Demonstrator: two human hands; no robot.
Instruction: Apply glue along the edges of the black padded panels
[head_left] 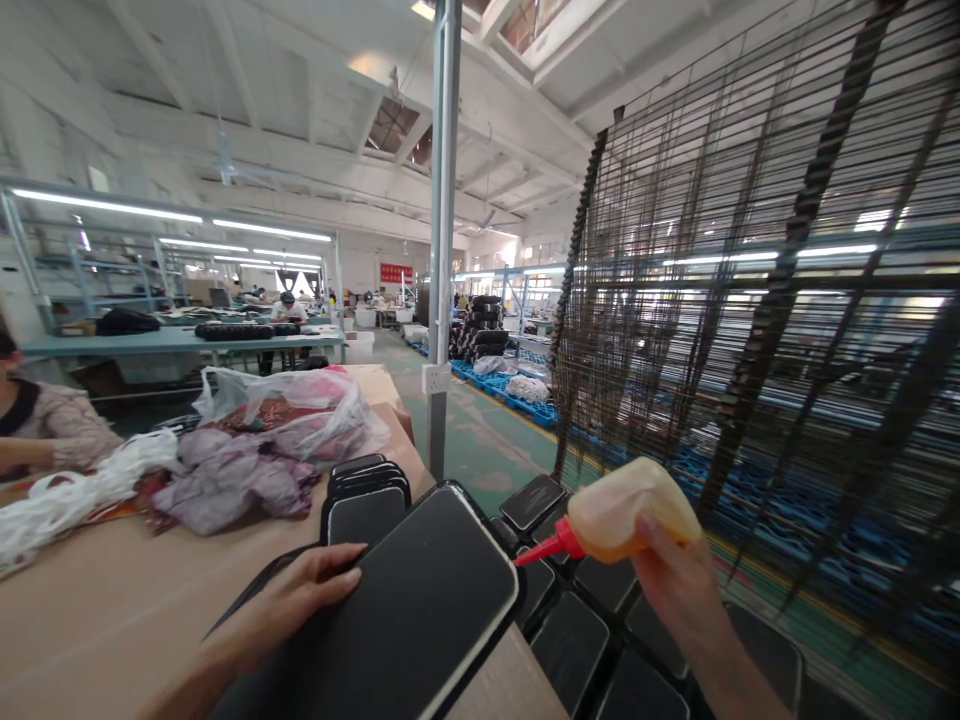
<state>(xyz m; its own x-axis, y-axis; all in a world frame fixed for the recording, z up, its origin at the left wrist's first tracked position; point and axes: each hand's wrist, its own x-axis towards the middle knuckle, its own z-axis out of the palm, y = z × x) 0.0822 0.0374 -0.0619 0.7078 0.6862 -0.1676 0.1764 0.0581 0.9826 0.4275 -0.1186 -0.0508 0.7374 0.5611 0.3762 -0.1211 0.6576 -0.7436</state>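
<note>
My left hand (319, 585) grips the left edge of a black rounded rectangular panel (420, 590), thumb on top and fingers partly hidden at the edge. A pale line of glue runs along the panel's right rim. In my right hand (675, 570) is a squeeze glue bottle (634, 510), translucent with yellowish liquid inside. Tilted to the left, its red nozzle (551, 543) has its tip at the panel's right edge. A stack of similar black panels (367, 510) sits just beyond the held one.
More black panels (566, 640) lie spread at lower right. Crumpled purple cloth (232, 480), a plastic bag (300, 405) and white strips (82, 490) lie on the brown table (97, 620). Beyond stand a metal post (439, 300) and a wire rack (750, 280). A person's sleeve (75, 425) shows at left.
</note>
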